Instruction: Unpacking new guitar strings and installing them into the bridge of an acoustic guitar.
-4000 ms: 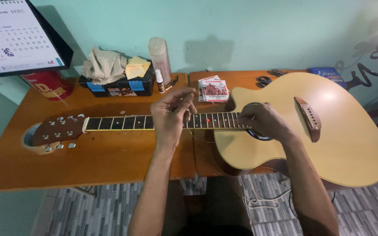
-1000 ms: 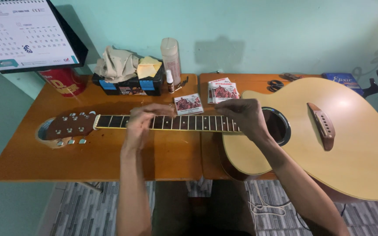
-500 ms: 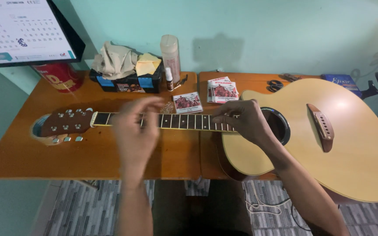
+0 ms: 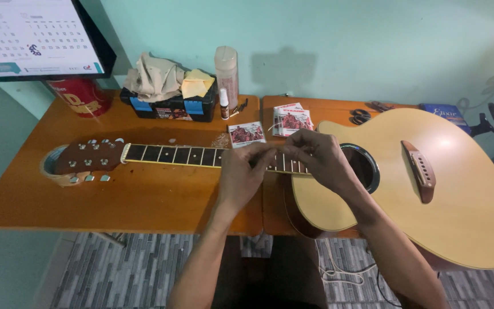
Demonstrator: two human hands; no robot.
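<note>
1. An orange wooden table (image 4: 115, 200) stood against a pale green wall.
2. An acoustic guitar (image 4: 453, 189) lay flat across the table, body to the right, headstock (image 4: 90, 157) to the left.
3. A black toolbox (image 4: 170, 106) topped with a crumpled cloth (image 4: 155, 74) sat by the wall.
4. The left hand (image 4: 241, 174) and right hand (image 4: 321, 160) met over the fretboard (image 4: 172, 155) near the sound hole, fingertips pinched together; what they gripped was too fine to tell.
5. Small string packets (image 4: 247, 134) lay just behind the neck.
</note>
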